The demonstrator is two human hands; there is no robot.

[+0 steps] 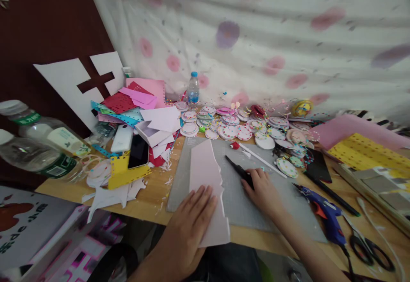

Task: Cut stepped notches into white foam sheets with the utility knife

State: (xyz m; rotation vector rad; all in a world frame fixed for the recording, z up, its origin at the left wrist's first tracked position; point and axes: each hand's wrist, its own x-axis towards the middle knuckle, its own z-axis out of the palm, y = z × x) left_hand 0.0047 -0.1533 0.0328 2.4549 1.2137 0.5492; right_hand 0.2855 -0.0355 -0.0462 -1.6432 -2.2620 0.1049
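Note:
My left hand lies flat, fingers stretched out, on a pale foam board piece. The board's right edge is ragged, and its lower end sticks out past the table's front edge. Beneath it is a grey cutting mat. To the right of the board, my right hand is closed round a slim black craft knife. The knife's tip points up and left, apart from the board; its blade is too small to make out. A white stick and a small red piece lie beyond the knife.
Decorated paper discs crowd the table's back. Left are coloured sheets, a phone and large bottles. A small bottle stands behind. At right lie a blue glue gun, scissors and a yellow dotted sheet.

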